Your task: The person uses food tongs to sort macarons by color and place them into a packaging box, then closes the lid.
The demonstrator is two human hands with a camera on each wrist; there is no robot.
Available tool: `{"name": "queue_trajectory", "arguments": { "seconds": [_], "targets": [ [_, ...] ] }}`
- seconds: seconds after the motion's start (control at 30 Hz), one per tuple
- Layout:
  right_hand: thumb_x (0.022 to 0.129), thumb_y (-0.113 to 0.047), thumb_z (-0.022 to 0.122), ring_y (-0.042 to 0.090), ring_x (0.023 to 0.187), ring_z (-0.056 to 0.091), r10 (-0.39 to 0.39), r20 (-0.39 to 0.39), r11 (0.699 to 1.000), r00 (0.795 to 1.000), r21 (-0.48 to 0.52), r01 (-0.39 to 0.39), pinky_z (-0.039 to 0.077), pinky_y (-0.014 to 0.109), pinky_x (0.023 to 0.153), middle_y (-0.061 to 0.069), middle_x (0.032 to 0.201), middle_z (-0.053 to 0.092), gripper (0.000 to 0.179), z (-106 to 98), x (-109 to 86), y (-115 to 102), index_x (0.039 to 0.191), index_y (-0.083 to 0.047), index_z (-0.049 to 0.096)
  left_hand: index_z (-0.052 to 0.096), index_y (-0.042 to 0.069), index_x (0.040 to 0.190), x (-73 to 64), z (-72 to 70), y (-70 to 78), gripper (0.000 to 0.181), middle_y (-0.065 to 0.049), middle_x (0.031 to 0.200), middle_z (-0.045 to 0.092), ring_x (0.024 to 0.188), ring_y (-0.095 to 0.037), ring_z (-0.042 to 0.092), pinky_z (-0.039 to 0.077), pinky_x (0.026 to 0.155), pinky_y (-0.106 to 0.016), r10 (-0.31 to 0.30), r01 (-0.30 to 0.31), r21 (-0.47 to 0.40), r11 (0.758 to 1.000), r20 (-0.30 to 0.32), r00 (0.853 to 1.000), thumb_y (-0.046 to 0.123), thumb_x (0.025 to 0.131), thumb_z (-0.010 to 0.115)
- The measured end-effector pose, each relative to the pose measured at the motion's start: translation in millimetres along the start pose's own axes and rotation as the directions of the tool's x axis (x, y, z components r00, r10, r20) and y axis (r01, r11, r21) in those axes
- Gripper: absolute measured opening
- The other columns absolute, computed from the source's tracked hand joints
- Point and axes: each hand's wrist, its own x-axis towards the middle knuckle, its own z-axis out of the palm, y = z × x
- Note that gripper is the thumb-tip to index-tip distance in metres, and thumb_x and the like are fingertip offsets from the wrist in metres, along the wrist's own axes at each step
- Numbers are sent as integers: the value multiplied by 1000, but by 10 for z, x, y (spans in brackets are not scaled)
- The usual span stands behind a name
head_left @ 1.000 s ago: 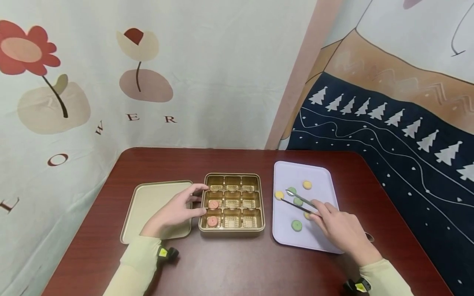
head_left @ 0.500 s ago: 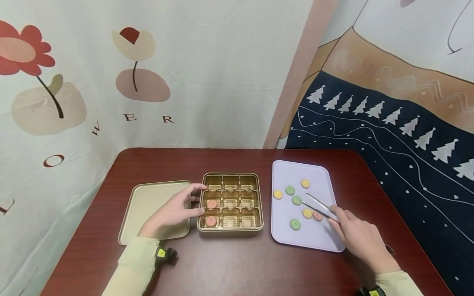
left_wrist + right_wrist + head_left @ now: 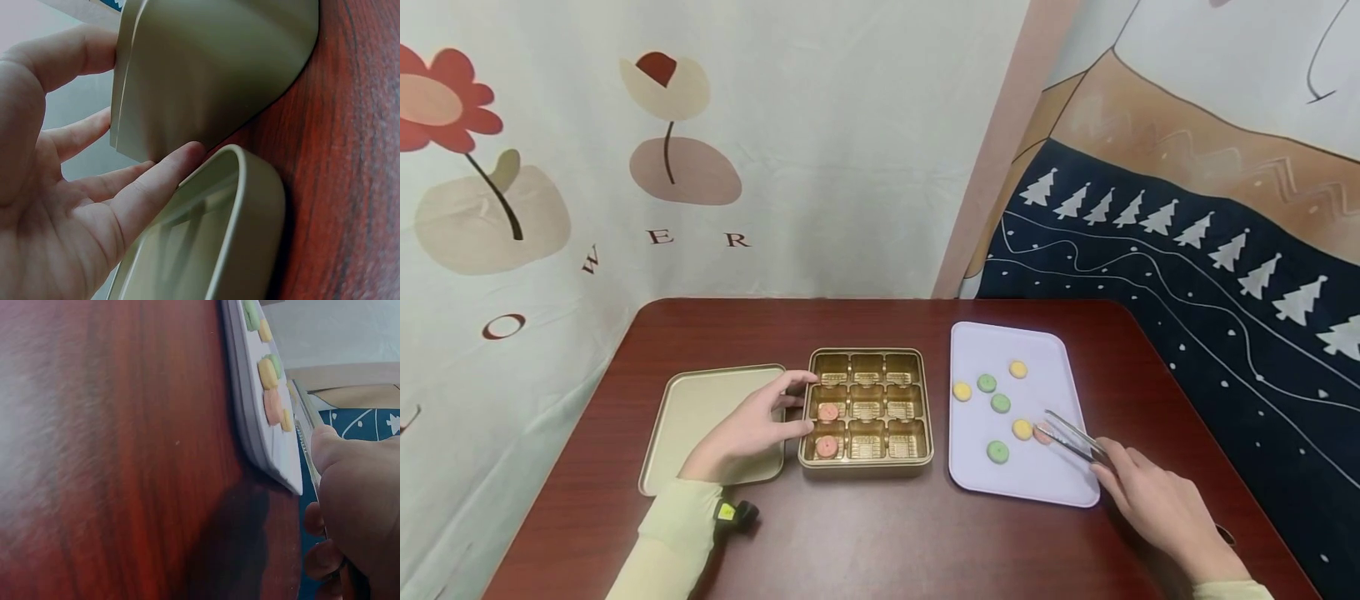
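Observation:
My left hand [image 3: 760, 429] touches the left side of the gold box [image 3: 867, 471] with spread fingers; the left wrist view shows fingertips against its outer wall [image 3: 212, 69]. Two pink macarons [image 3: 827, 447] sit in the left column of its divided insert, middle and front compartments. My right hand [image 3: 1157, 504] holds metal tongs [image 3: 1077, 431], their arms apart, over the right part of the lavender tray [image 3: 981, 342]. The tips are at a pink macaron [image 3: 1041, 437], one arm crossing in front of it; whether they touch it I cannot tell.
Green macarons [image 3: 997, 452] and yellow macarons [image 3: 1018, 369] lie scattered on the tray, one yellow right beside the pink one. A gold lid [image 3: 700, 417] lies left of the box, partly under the left hand. The dark red table [image 3: 880, 533] meets a printed curtain behind.
My right hand has drawn the tongs right and toward me, from the green and yellow macarons to the pink one. The left hand stays at the box.

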Motion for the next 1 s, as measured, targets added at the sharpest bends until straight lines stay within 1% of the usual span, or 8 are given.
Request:
{"name": "queue_trajectory", "arguments": {
  "seconds": [0.07, 0.17, 0.37, 0.47, 0.57, 0.7, 0.9, 1.0],
  "targets": [
    [103, -40, 65, 28, 89, 71, -1, 6, 1000, 1000, 1, 1, 60, 55, 63, 16, 116, 73, 47, 7, -32, 14, 139, -11, 57, 48, 12, 148, -1, 1, -2, 65, -18, 148, 54, 130, -48, 58, 52, 108, -58, -2, 2, 0, 1000, 1, 1000, 13, 92, 81],
    [103, -40, 65, 27, 88, 71, -7, 17, 1000, 1000, 4, 7, 60, 55, 62, 15, 115, 73, 47, 11, -67, 32, 139, -11, 58, 48, 12, 148, -1, 2, -15, 65, -18, 148, 55, 130, -47, 58, 52, 108, -59, -3, 3, 4, 1000, -1, 1000, 13, 92, 81],
    [103, -40, 66, 28, 89, 72, -26, 4, 1000, 1000, -1, 26, 60, 52, 60, 14, 115, 73, 45, 29, -108, 66, 138, -12, 60, 48, 12, 148, 3, 1, -33, 65, -17, 148, 54, 130, -46, 58, 52, 109, -58, 1, -1, -5, 1000, -3, 1000, 13, 92, 81],
    [103, -41, 65, 29, 90, 72, -30, 9, 1000, 1000, -2, 30, 59, 52, 60, 14, 114, 74, 45, 40, -115, 79, 138, -12, 60, 48, 12, 148, 4, 1, -30, 65, -18, 148, 54, 130, -46, 58, 52, 108, -58, -2, 2, -11, 1000, -2, 1000, 13, 92, 81],
    [104, -41, 65, 27, 88, 72, -35, 9, 999, 999, -6, 35, 59, 51, 59, 12, 112, 74, 45, 53, -116, 81, 138, -12, 60, 48, 13, 148, 3, 1, -28, 65, -17, 148, 55, 130, -47, 58, 51, 109, -59, -7, 7, -2, 1000, -5, 1000, 15, 92, 81],
    [102, -39, 68, 24, 87, 72, -48, -10, 999, 999, -16, 48, 59, 49, 59, 10, 111, 74, 44, 74, -107, 59, 137, -13, 61, 48, 13, 148, 1, 2, -27, 66, -17, 147, 56, 130, -46, 58, 50, 110, -61, -11, 11, 5, 1000, -7, 1000, 15, 92, 81],
    [101, -38, 68, 23, 82, 70, -37, 7, 999, 999, -22, 37, 60, 49, 58, 13, 111, 74, 45, 86, -60, 31, 136, -10, 61, 48, 13, 148, 4, 1, -17, 65, -18, 146, 56, 130, -46, 58, 50, 110, -61, -3, 3, 20, 1000, -4, 1000, 15, 92, 80],
    [100, -36, 70, 23, 79, 69, -39, -3, 999, 999, -24, 39, 60, 49, 58, 13, 108, 74, 43, 94, -53, 16, 134, -11, 61, 48, 13, 148, 3, -3, -12, 65, -18, 146, 56, 130, -46, 59, 50, 110, -60, 3, -3, 23, 1000, -3, 1000, 14, 92, 80]
  ]
}}
